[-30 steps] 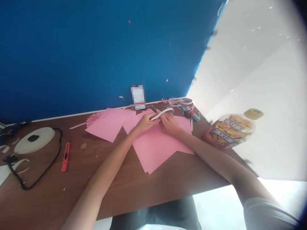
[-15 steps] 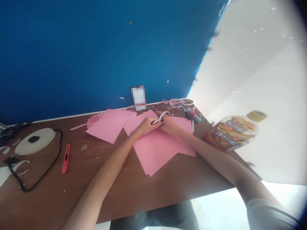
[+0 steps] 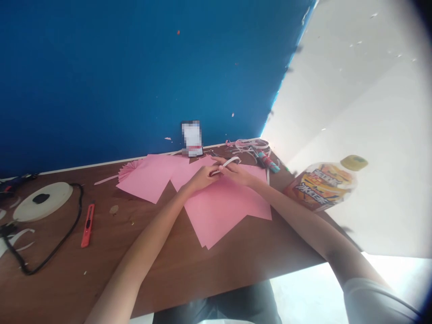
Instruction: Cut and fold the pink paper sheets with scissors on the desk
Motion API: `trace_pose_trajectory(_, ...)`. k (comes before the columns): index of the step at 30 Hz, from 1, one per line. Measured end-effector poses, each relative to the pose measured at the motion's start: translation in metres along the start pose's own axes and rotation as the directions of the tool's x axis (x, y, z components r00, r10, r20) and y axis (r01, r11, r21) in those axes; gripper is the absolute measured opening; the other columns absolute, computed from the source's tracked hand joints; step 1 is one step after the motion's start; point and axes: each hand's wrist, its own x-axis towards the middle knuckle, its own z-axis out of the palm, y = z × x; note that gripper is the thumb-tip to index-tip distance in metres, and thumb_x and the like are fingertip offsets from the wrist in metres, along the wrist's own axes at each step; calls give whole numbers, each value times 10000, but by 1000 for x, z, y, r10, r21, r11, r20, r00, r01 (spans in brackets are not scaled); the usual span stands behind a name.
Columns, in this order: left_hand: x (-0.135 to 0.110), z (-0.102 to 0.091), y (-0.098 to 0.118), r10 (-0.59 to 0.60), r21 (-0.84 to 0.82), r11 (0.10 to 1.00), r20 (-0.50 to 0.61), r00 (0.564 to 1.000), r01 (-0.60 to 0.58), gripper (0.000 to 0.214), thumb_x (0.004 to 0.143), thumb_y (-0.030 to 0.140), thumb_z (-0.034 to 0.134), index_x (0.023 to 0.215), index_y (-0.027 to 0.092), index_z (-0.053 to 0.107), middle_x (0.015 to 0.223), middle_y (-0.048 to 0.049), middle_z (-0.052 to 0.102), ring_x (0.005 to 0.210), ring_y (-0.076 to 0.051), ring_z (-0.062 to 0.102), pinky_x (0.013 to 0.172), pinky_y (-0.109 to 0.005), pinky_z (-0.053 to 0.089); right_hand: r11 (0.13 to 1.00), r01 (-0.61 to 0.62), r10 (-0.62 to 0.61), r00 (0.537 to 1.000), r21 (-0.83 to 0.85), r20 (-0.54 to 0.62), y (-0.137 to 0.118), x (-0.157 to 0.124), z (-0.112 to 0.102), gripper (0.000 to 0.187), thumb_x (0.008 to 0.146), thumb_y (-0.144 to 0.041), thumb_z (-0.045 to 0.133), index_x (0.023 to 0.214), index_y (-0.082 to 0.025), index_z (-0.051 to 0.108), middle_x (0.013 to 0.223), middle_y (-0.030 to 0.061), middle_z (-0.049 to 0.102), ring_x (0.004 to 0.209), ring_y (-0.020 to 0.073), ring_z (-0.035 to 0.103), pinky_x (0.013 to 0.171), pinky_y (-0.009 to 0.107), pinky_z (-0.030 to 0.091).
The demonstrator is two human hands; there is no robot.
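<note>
Over the pink paper sheets (image 3: pixel 222 216) in the middle of the table, my two hands meet. My left hand (image 3: pixel 203 178) pinches the end of a narrow white strip (image 3: pixel 231 160), which bends in a curve up and to the right. Close against it, my right hand (image 3: pixel 239 174) has its thumb and fingers closed around the strip, with one finger reaching out to the left. The exact grip of the right fingertips is partly hidden. Left of the hands, more pink paper (image 3: pixel 148 177) lies flat, with a pleated pink fan (image 3: pixel 128 170) at its far left edge.
A red box cutter (image 3: pixel 87 226) lies left, near a white round object (image 3: pixel 43 202) and a black cord (image 3: pixel 67 238). A phone (image 3: pixel 191 138) leans on the blue wall. Coiled strips (image 3: pixel 253 144) and a glue tube (image 3: pixel 269 162) lie back right; a large drink bottle (image 3: pixel 320 184) stands right.
My right hand has shifted slightly around the strip, its finger now stretched further left. The left hand keeps its pinch. The whole view has shifted a little.
</note>
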Motion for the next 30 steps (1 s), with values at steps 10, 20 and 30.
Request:
trace_pose_trajectory(10, 0, -18, -3, -34, 19, 999, 119, 992, 32, 407, 813, 440, 583, 1148, 211, 619, 680, 5, 505, 593, -116, 423, 582, -252, 354, 938, -56, 10, 991, -343, -136, 11, -1, 0, 387, 962, -386, 352, 1184, -166, 582, 1164, 129, 635, 995, 228, 618, 835, 338, 464)
trace_pose_trajectory(20, -2, -43, -24, -129, -81, 985, 231, 964, 151, 428, 714, 353, 689, 1109, 196, 642, 971, -77, 632, 807, -163, 578, 714, -292, 460, 919, -100, 46, 988, -381, -149, 16, -1, -4, 273, 957, -347, 378, 979, -180, 592, 941, 77, 661, 823, 192, 597, 724, 291, 417)
trace_pose_trajectory(30, -4, -59, -28, -202, -257, 943, 70, 977, 213, 462, 687, 342, 741, 1090, 154, 615, 1020, -94, 614, 934, -173, 583, 864, -344, 449, 976, -85, 40, 975, -199, -220, 13, -3, -1, 297, 929, -438, 446, 917, -203, 628, 917, 73, 654, 818, 199, 578, 743, 318, 420)
